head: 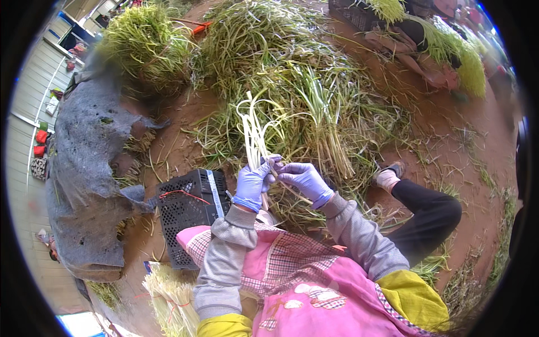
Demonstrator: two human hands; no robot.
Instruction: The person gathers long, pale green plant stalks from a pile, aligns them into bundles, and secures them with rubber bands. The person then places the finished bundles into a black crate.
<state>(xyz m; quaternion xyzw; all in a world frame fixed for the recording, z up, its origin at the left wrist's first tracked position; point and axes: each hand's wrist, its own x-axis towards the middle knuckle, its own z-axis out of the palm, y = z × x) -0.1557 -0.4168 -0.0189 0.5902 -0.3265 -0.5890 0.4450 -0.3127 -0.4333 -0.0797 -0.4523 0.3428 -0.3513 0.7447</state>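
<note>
My left hand (252,185), in a lilac disposable glove, holds a small bunch of pale, peeled-looking stalks (254,139) upright, their tips curling over. Close beside it, my right hand (306,182), gloved alike, has thumb and fingers pinched on a thin stalk or leaf strip (297,193) that slants down below the palm. Exactly where this strip joins the bunch is hidden by my fingers. Just beyond my right hand, a loose bundle of green leafy stalks (328,130) lies on a heap of leaves (261,54).
A black perforated plastic crate (185,223) stands at my left. Red-tied bundles of pale stalks (170,295) lie nearer me. Torn grey fabric (90,168) covers a pile further left. A large green bundle (145,46) stands at the back. Another person's leg (421,63) shows at upper right.
</note>
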